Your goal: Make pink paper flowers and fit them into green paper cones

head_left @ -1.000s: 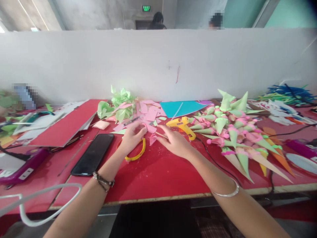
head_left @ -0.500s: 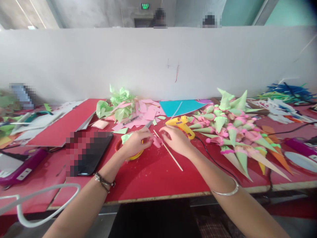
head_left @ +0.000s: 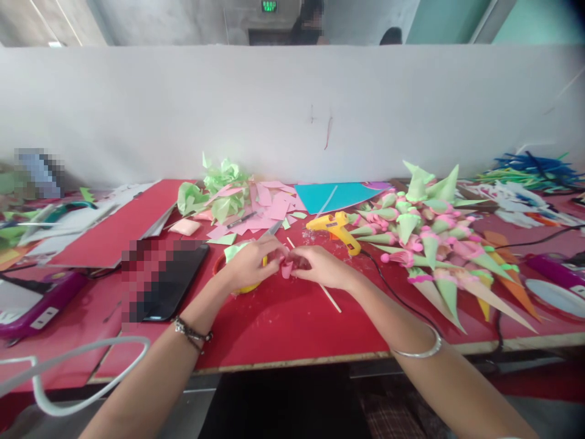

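"What's changed closest to the person?"

"The thin stick (head_left: 331,300). A second ago it seemed to be in the right hand (head_left: 292,259); now it lies slantwise on the red table (head_left: 292,335), passing beneath that hand."

"And the hands?"

"They've drawn together. The left hand (head_left: 280,259) pinches a small pink paper piece (head_left: 286,269) between thumb and fingers. The right one is curled in against it, fingertips close up; I can't tell whether it's gripping too."

"So what does that mean for the work?"

"With the stick down, I'd judge both hands are free to shape the pink piece, which sits between them, over the middle of the table."

"What's around them?"

"A black phone (head_left: 185,283) lies to the left, and a yellow ring (head_left: 250,288) is partly hidden by the left hand. Just past the right hand rests a yellow glue gun (head_left: 337,228), and to its right spreads a heap of paper cones (head_left: 429,244), mostly pale green and pink."

"Further back?"

"Pink paper scraps (head_left: 278,208) lie scattered, with crumpled green paper (head_left: 223,189) to their left and a teal sheet (head_left: 315,198) to their right. Behind those stands a white partition (head_left: 205,110)."

"Beyond it?"

"Two people's heads show over the top, and a green exit sign (head_left: 269,6) is fixed high up."
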A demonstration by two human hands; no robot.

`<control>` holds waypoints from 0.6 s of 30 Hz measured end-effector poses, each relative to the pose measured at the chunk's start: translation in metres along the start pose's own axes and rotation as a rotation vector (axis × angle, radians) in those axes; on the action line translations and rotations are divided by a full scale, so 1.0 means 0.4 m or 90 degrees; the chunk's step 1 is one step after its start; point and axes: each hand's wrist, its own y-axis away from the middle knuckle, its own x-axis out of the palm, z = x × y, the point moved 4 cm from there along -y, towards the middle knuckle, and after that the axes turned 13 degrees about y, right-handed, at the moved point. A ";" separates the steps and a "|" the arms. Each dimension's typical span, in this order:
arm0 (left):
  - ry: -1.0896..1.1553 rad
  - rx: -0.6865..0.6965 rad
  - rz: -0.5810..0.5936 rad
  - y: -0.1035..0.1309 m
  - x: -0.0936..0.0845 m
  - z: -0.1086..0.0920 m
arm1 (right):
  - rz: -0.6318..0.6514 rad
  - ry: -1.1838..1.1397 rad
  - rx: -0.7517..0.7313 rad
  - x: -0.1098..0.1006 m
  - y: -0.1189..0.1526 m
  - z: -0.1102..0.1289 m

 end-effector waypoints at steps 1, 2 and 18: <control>-0.001 -0.005 0.007 0.000 0.001 -0.003 | -0.007 0.004 0.008 0.002 -0.001 -0.003; -0.006 -0.011 0.017 0.000 0.004 -0.006 | -0.013 0.012 0.019 0.004 -0.001 -0.006; 0.017 -0.054 0.035 -0.001 0.020 0.008 | -0.019 0.014 0.045 -0.013 0.004 -0.002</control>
